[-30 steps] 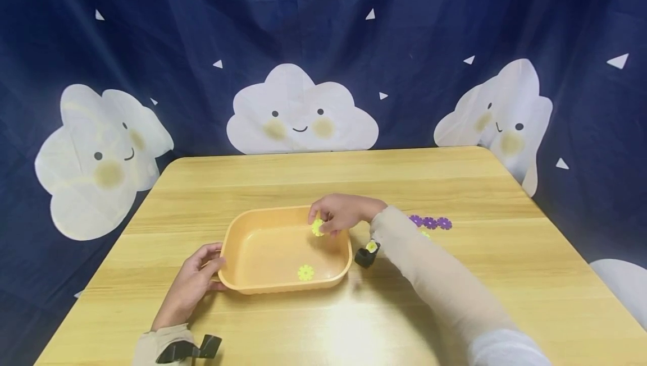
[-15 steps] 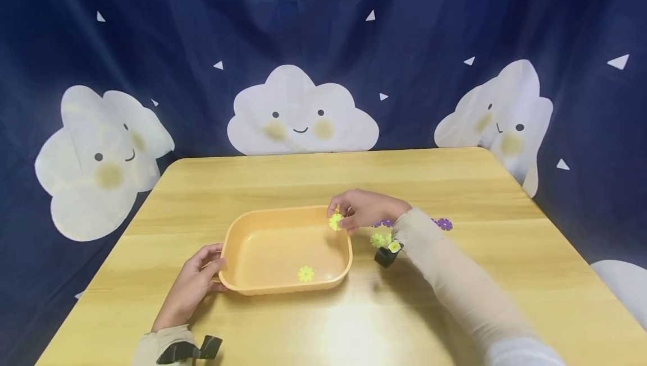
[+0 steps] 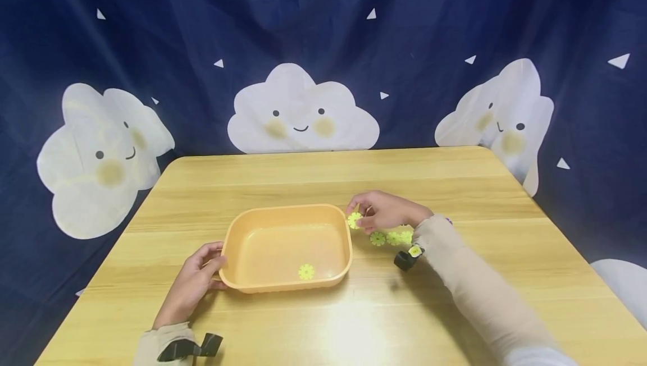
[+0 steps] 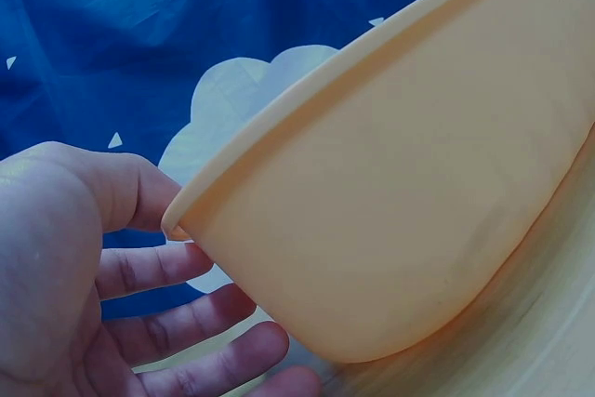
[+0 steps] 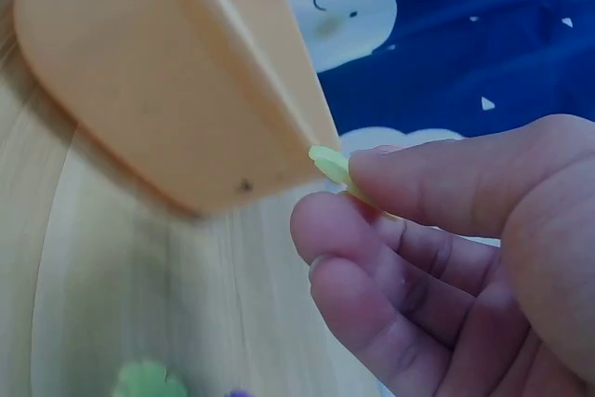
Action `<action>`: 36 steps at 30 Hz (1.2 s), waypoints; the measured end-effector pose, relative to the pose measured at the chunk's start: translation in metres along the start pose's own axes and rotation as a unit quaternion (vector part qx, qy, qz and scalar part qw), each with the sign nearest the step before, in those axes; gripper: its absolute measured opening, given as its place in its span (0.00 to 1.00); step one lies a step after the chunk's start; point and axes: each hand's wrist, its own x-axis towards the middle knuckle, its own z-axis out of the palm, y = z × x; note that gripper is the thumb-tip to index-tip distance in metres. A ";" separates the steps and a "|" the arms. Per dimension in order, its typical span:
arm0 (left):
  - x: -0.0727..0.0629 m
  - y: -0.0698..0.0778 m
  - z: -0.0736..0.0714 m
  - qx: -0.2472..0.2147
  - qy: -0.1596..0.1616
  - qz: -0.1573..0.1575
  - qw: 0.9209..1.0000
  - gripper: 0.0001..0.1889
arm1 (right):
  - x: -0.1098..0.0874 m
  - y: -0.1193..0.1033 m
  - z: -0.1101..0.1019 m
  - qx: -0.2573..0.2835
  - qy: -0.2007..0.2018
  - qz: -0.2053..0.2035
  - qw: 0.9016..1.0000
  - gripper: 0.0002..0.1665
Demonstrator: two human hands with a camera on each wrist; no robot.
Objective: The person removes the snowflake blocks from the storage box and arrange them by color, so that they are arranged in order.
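My left hand (image 3: 189, 284) holds the left end of an orange plastic basin (image 3: 273, 251); in the left wrist view the thumb lies at the rim and the fingers are against the outer wall. One yellow-green flower-shaped disc (image 3: 306, 271) lies inside on the basin floor, toward the near side. Just outside the basin's right rim, my right hand (image 3: 386, 211) pinches another yellow-green flower-shaped disc (image 3: 354, 220) between thumb and fingers. The right wrist view shows that disc (image 5: 330, 165) edge-on, close to the basin's rim.
Several yellow-green discs (image 3: 393, 238) lie in a row on the wooden table (image 3: 253, 181), below the right hand. Behind the right wrist, a bit of a purple disc (image 3: 449, 220) shows. A dark blue curtain (image 3: 323, 18) with clouds hangs beyond the table.
My right hand has moved right with the pinched disc, from above the basin to outside its right rim. The purple discs are now mostly covered by the arm. My left hand stays put.
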 end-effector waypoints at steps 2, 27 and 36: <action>0.000 0.001 0.000 -0.001 0.000 -0.001 1.000 0.21 | -0.005 0.004 -0.002 0.004 0.003 0.000 1.000 0.15; 0.002 -0.002 0.001 -0.001 0.000 0.000 1.000 0.21 | -0.050 0.047 -0.022 0.026 0.033 0.019 0.999 0.16; 0.000 -0.003 0.000 -0.003 -0.001 0.002 1.000 0.20 | -0.065 0.059 -0.028 0.013 0.045 0.031 0.998 0.15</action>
